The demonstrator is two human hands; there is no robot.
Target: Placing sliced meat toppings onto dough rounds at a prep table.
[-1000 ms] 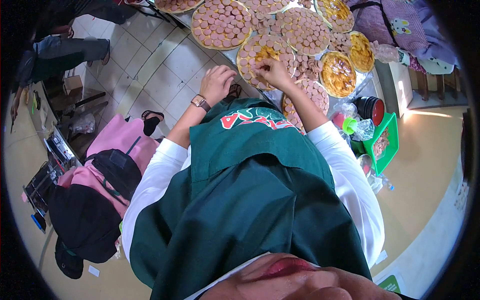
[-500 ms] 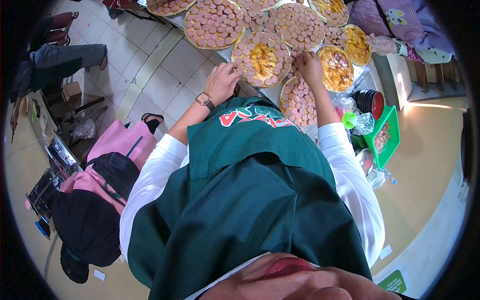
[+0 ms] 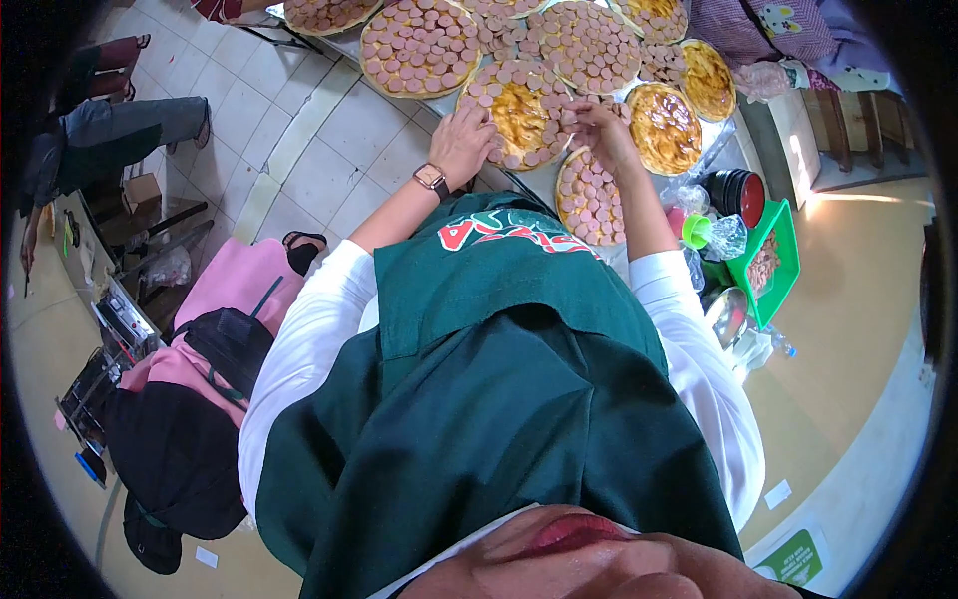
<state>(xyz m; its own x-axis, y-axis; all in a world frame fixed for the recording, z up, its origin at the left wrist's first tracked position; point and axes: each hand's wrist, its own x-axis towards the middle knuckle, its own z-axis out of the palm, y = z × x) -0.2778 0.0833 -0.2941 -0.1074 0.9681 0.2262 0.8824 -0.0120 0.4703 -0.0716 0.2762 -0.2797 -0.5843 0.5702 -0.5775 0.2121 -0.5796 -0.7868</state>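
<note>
Both hands are up on the table, over a round yellow-sauced pizza base ringed with pink sausage slices [image 3: 521, 112]. It lies at the near edge of the table, straight ahead of the person, among other topped rounds. The left hand [image 3: 461, 143], with a dark square wristwatch [image 3: 431, 180] on its wrist, rests palm down at the base's near left rim, fingers loosely spread and flat, gripping nothing. The right hand [image 3: 602, 132] reaches in from the other side, fingers curled together at the base's right rim, right on the ring of slices; whether it pinches a slice there is too small to tell.

Just beside the right forearm sits a smaller round base fully covered in pink slices [image 3: 591, 197]. Further back, a large round fully covered in slices [image 3: 419, 47] lies to the left, and a bare yellow-sauced base [image 3: 666, 127] to the right. At the right, a green plastic tray holding more sausage slices [image 3: 768, 262] sits near a stack of dark bowls [image 3: 736, 192]. On the floor to the left lies a pink and black backpack [image 3: 215, 344].
</note>
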